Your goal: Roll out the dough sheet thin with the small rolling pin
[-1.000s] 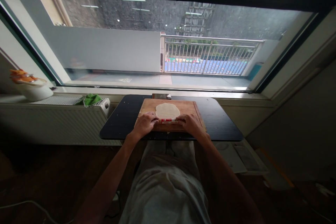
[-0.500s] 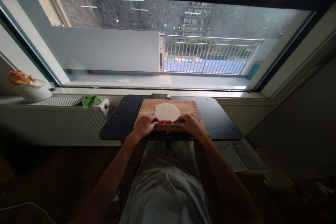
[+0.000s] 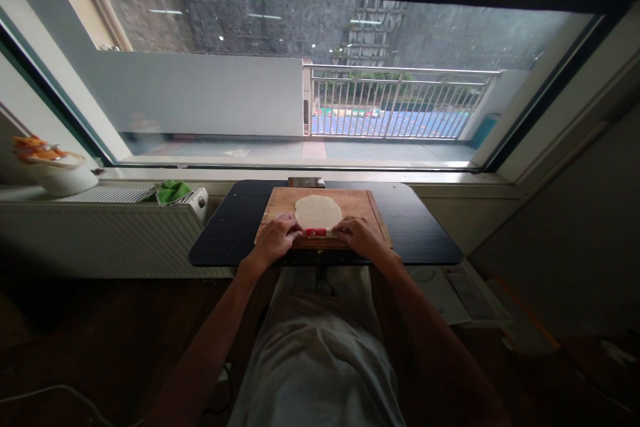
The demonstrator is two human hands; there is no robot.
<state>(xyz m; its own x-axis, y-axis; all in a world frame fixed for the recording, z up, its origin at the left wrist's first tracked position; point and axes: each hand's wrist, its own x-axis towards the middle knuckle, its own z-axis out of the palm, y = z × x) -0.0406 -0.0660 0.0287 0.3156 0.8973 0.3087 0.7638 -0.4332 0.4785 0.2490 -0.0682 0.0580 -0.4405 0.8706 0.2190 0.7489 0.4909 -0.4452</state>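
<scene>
A flat, roughly round sheet of dough (image 3: 319, 211) lies on a wooden cutting board (image 3: 373, 213). Along its near edge is a slim red-and-white wrapped stick (image 3: 316, 233), whose kind I cannot make out for certain. My left hand (image 3: 281, 233) pinches its left end with fingers closed. At the other end, my right hand (image 3: 358, 232) is closed on the stick in the same way. The fingers hide both tips of it. Both wrists rest low over the near part of the board.
The board sits on a small black table (image 3: 425, 233) by the window. A small flat box (image 3: 306, 182) is at the table's far edge. To the left, a green cloth (image 3: 173, 192) lies on a radiator (image 3: 125, 233), near a white pot (image 3: 63, 173) with something orange on it.
The view has shifted very slightly. Both hands, the stick and the dough hold nearly the same places as before.
</scene>
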